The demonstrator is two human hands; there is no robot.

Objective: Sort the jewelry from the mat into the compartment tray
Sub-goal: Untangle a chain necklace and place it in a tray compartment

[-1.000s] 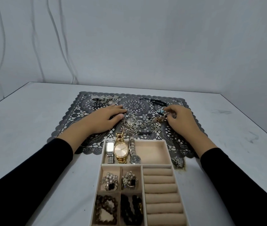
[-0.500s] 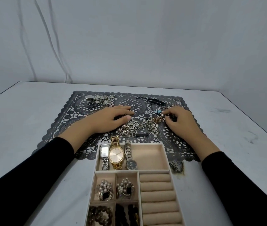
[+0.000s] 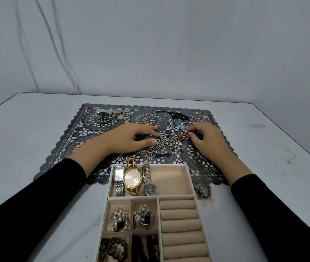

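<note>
Metal wristwatches (image 3: 132,179) and pearl brooches (image 3: 119,221) already sit in the beige compartment tray (image 3: 191,181) at lower centre, yet more waits on the black lace mat (image 3: 203,157), where the left hand (image 3: 129,140) grips a dark ribbed bracelet (image 3: 142,138) and the right hand (image 3: 209,142) pinches a turquoise-beaded strand (image 3: 182,128).

I had one view, from a wide-angle camera worn on the person's head; it looked forward and down across the pale grey table (image 3: 27,148), and the plain grey wall (image 3: 169,53) filled the upper half; the beige, velvet-lined compartment tray (image 3: 165,165) sat nearest, cut off by the bottom edge; the dark grey lace-patterned mat (image 3: 203,161) lay beyond it at mid-frame; the black sleeves (image 3: 27,205) ran in from the lower corners; the camera was near enough that I could make out single beads on the beaded bracelet (image 3: 181,128) pinched by the right hand (image 3: 207,140).
</note>
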